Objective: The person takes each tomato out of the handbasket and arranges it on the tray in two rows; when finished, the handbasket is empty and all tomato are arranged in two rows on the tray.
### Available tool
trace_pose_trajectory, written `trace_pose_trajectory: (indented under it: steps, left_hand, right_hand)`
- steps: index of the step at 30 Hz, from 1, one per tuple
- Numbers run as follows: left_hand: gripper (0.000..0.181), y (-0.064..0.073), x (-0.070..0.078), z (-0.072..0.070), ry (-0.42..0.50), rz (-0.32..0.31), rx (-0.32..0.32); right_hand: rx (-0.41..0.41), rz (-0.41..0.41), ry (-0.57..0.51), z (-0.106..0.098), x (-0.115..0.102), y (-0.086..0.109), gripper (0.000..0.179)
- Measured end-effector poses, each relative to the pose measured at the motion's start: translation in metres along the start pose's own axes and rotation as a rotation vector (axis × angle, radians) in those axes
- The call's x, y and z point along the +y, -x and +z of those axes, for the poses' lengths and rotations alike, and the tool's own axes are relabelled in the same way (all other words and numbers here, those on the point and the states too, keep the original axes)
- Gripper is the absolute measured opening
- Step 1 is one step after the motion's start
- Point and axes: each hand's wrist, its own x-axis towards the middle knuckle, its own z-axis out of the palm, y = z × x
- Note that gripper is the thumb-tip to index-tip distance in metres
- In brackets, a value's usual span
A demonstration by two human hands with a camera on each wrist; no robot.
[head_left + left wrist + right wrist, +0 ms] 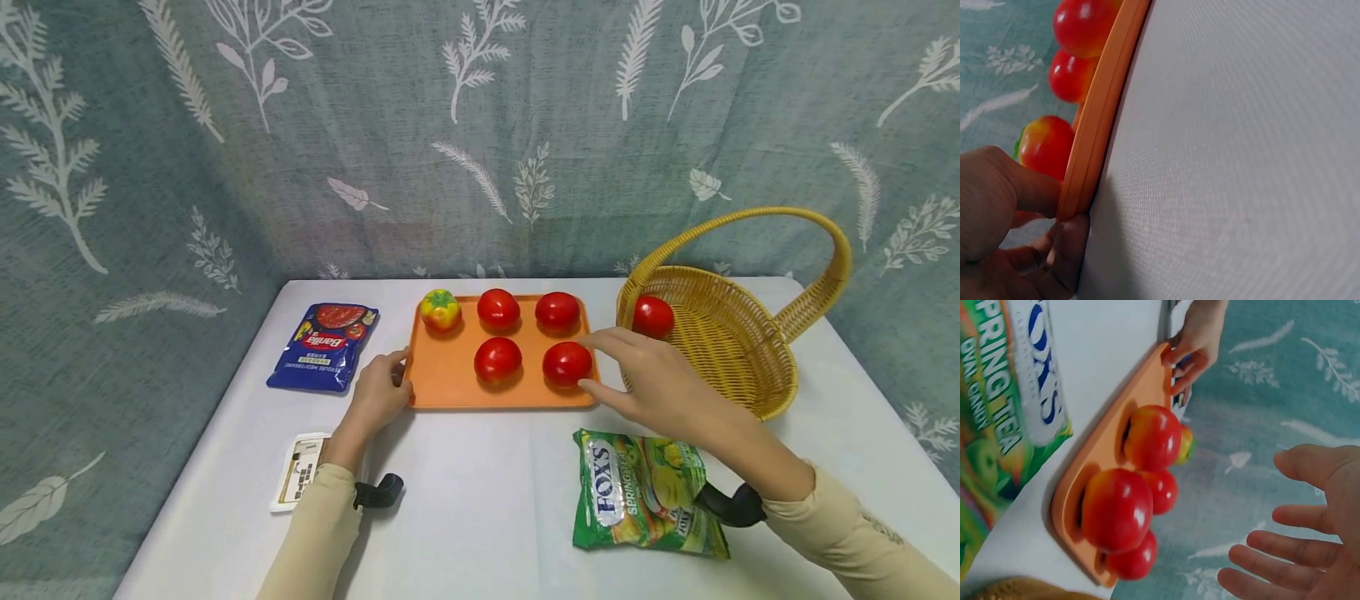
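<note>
My left hand [381,392] pinches the left rim of an orange tray [442,375], thumb and fingers on either side of the edge in the left wrist view. On the tray lie several smooth red tomato-like fruits [498,360] and, at its back left corner, a yellow-red one with a green top [441,311]. My right hand [660,379] is spread at the tray's right side, thumb and fingers apart beside the front right red fruit [567,365]. In the right wrist view its straight fingers [1285,550] hold nothing and stand apart from the fruits.
A wicker basket [780,392] with a tall handle stands at the right, one red fruit [653,317] inside. A green candy bag [637,492] lies under the right forearm. At the left are a blue sauce pouch [322,346] and a small white pack [300,471], partly behind the left wrist.
</note>
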Motion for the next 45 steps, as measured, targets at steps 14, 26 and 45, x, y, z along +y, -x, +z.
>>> trace_pose_trajectory:
  steps: [14,26,45]
  left_hand:
    - [0.06,0.0,0.003,0.0,0.002,-0.002,0.0]
    - [0.061,-0.001,0.002,0.0,-0.004,-0.005,-0.006]
    - [0.06,0.0,0.003,0.001,0.001,0.013,0.026]
  right_hand:
    - [0.023,0.072,0.02,-0.024,0.025,0.018,0.04]
    - [0.117,0.026,0.083,-0.043,0.049,0.018,0.039]
    - [-0.089,0.287,0.131,-0.064,0.095,-0.008,0.044]
